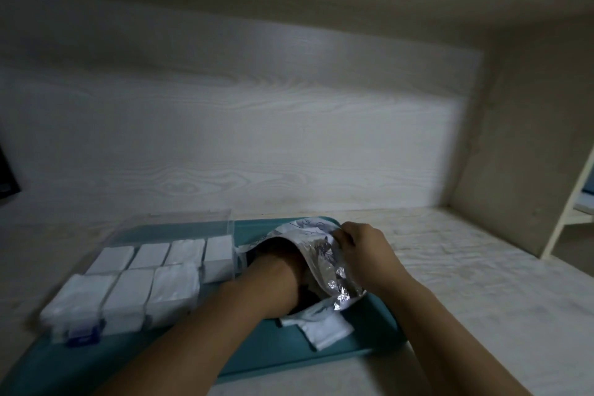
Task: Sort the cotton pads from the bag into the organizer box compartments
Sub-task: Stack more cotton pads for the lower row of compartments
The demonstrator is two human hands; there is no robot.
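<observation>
- A person's left hand [273, 262] reaches deep into the foil bag [324, 254] on the teal tray [369, 328]; the fingers are hidden inside, so whether they hold a pad cannot be told.
- The right hand [360, 239] pinches the bag's far upper edge with curled fingers, holding the mouth open.
- The clear organizer box [138, 280] sits on the left of the tray, just beside the bag, its lid standing open at the far side.
- Seven compartments visibly hold white cotton pads [173, 288], stacked to about the rim; judging by this, the sorting looks well advanced.
- A white packet [324, 329] lies on the tray near the bag's mouth, not yet boxed.
- What remains in the bag cannot be seen.
</observation>
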